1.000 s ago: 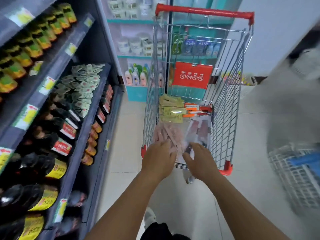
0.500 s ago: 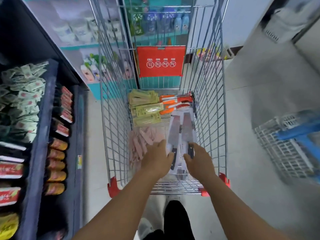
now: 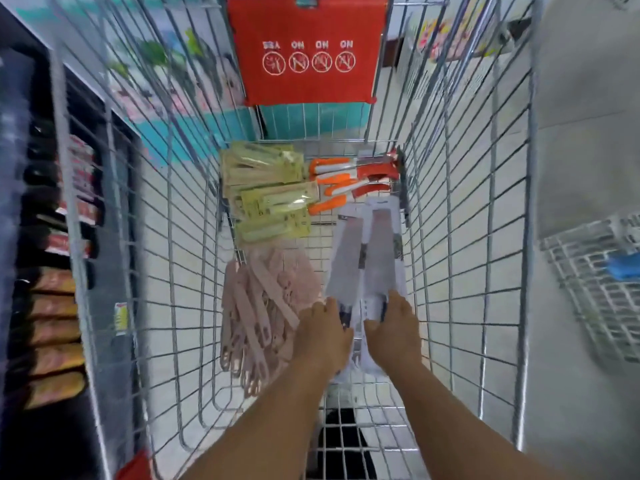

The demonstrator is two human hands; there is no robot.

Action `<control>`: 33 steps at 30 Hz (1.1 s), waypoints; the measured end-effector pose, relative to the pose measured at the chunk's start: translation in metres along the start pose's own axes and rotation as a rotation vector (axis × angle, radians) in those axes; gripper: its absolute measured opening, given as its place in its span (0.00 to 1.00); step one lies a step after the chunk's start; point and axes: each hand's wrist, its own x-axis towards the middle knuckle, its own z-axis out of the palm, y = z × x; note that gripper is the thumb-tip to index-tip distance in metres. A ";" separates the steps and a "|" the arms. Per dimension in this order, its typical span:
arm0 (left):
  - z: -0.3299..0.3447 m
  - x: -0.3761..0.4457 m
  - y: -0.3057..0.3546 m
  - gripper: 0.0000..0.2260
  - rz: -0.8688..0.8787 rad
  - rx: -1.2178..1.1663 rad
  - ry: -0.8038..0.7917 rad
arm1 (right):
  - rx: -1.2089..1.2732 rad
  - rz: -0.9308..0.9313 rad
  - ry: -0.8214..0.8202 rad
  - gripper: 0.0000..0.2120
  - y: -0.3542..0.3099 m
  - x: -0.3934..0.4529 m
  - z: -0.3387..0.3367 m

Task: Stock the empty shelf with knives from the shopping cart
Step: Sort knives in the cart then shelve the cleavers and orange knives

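Both my arms reach down into the wire shopping cart point(image 3: 464, 216). On its floor at the right lie two packaged cleavers point(image 3: 367, 251) on white cards, blades pointing away from me. My left hand point(image 3: 323, 336) lies over the handle end of the left cleaver. Over the handle end of the right cleaver lies my right hand point(image 3: 391, 327). Their fingers are hidden under the knuckles, so the grip is not plain. Pink knives point(image 3: 263, 306) lie in a pile to the left. Yellow-green packaged knives point(image 3: 270, 199) and orange-handled knives point(image 3: 346, 181) lie at the far end.
A red safety flap point(image 3: 308, 53) hangs at the cart's far end. Dark shelves with bottles and packets point(image 3: 55, 306) run along the left. A white plastic basket point(image 3: 599, 282) with a blue handle sits on the floor at the right.
My head has moved closer over the cart, so the cart fills the view. Both hands stay at the cleavers' handle ends and have reached a little deeper.
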 end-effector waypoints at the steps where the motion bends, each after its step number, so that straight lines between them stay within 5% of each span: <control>1: 0.005 0.005 0.001 0.19 -0.002 0.011 -0.002 | -0.020 -0.005 0.011 0.30 0.002 0.003 0.004; 18: 0.032 0.019 0.000 0.16 -0.217 -0.135 0.171 | -0.069 0.085 0.107 0.33 0.009 0.014 0.022; 33: 0.009 -0.001 0.008 0.09 -0.104 -0.530 0.152 | 0.071 0.089 0.106 0.34 -0.011 -0.017 -0.003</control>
